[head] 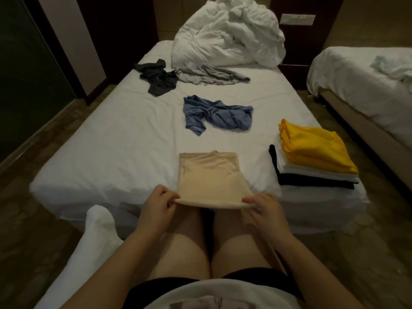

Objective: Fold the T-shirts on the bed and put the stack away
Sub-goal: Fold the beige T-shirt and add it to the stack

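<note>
A beige T-shirt (pixel 209 175), folded into a narrow rectangle, lies at the near edge of the white bed (pixel 124 139). My left hand (pixel 159 205) pinches its near left corner and my right hand (pixel 264 209) pinches its near right corner, lifting that edge off the mattress. A stack of folded shirts (pixel 312 155), yellow on top, then white, then black, sits at the bed's right edge. Unfolded shirts lie further up: a blue one (pixel 217 113), a grey one (pixel 209 75) and a dark one (pixel 158 78).
A crumpled white duvet (pixel 227 34) is piled at the head of the bed. A second bed (pixel 365 85) stands to the right across a narrow floor gap. My knees are under the shirt's lifted edge, and a white cloth (pixel 93 237) lies at my left.
</note>
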